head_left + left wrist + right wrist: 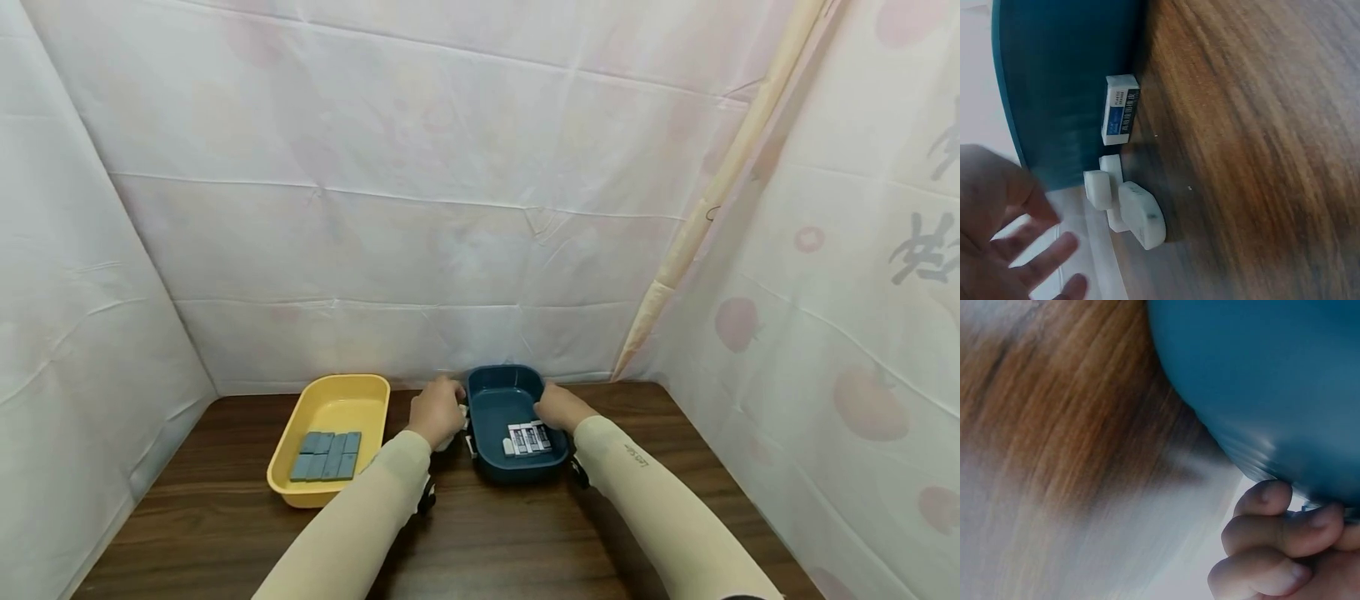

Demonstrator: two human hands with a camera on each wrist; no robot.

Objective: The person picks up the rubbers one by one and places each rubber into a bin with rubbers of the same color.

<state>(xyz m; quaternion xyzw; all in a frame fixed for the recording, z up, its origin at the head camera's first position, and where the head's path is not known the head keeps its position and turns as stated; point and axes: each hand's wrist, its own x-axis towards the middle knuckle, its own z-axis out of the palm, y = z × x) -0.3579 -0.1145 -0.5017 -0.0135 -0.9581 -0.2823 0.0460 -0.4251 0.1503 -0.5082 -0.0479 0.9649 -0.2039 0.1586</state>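
Observation:
A dark blue plastic tray (501, 473) stands on the table, with several white erasers in printed sleeves (529, 438) at its near end. My right hand (564, 407) grips the tray at its right edge; in the right wrist view the curled fingers (1266, 536) are at its rim. On the other side, my left hand (437, 411) hovers beside the tray's left wall, fingers loosely bent and apart, holding nothing. Below it, in the left wrist view, a sleeved eraser (1120, 111) lies against the tray's wall, near a small cluster of bare white erasers (1142, 215).
To the left stands a yellow tray (281, 479) with several grey-blue blocks (326, 456) laid in rows. Dark wood-grain table (510, 542) lies beneath both trays. White printed sheeting (420, 250) hangs behind and at the sides, with a wrapped pole (682, 250) at the right corner.

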